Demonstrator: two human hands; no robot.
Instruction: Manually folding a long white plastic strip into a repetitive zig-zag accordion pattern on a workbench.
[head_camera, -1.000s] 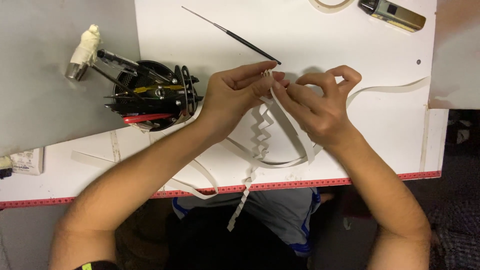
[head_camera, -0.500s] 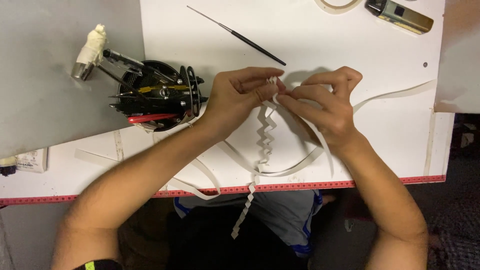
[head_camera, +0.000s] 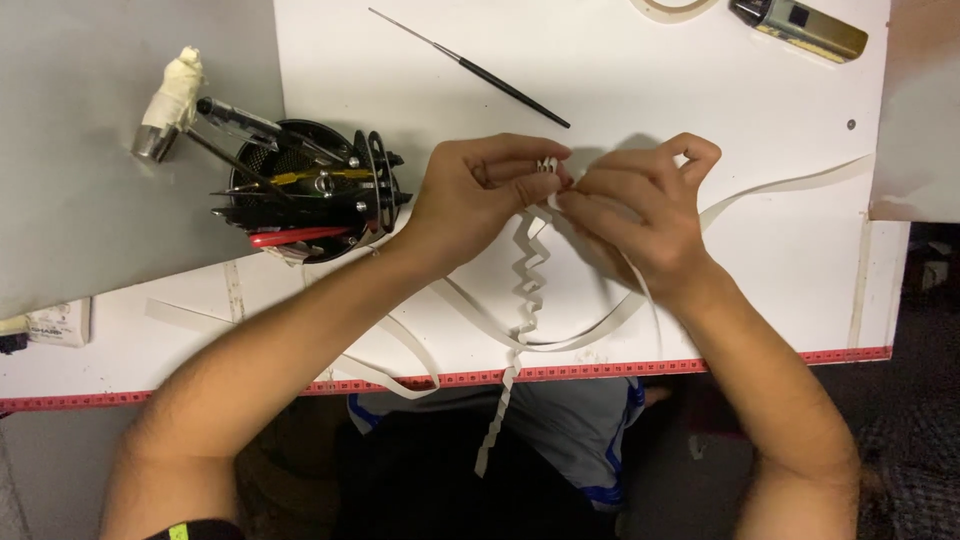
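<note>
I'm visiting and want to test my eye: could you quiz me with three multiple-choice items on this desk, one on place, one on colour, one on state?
1. Where is the black tool holder? A left of the hands B right of them C on the floor
2. The table's front edge strip is: A blue B red C green
3. The paper strip below the hands is: A flat B zigzag-folded C rolled up

A: it stands beside the left hand.
B: red band along the edge.
B: pleats hang from the left hand and right hand.
</note>
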